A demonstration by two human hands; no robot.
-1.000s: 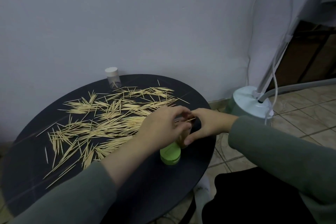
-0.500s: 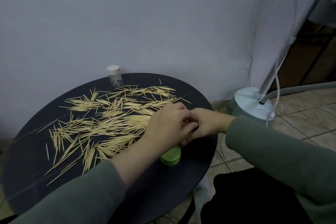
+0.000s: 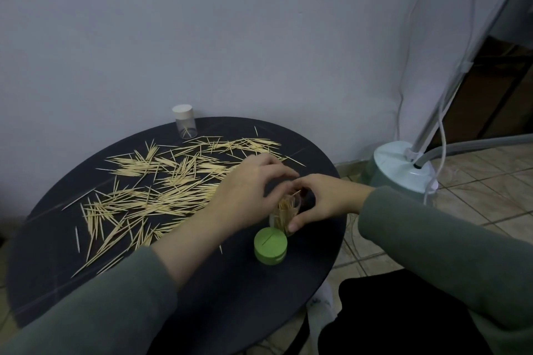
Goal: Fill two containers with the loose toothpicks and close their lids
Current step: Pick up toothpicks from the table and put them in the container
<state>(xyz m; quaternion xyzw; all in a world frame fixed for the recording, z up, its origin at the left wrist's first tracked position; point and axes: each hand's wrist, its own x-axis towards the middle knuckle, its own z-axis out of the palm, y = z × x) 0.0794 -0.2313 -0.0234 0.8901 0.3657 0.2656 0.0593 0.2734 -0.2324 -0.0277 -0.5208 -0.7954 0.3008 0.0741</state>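
Note:
A clear container packed with toothpicks stands near the right edge of the round black table. My right hand is curled round it from the right, thumb low on its side. My left hand hovers at its left with fingers arched over the mouth; whether it holds any toothpicks is hidden. The container's green lid lies just in front. Loose toothpicks are spread over the table's left and middle. A second clear container with a white lid stands at the table's far edge, almost empty.
A pale wall runs close behind the table. A mint-green appliance base with a hose and cords stands on the tiled floor to the right. My dark lap is below the table's right front edge.
My hands, pressed together over the container half a second ago, have parted a little, so its open top and the toothpicks inside show. The view tilted slightly.

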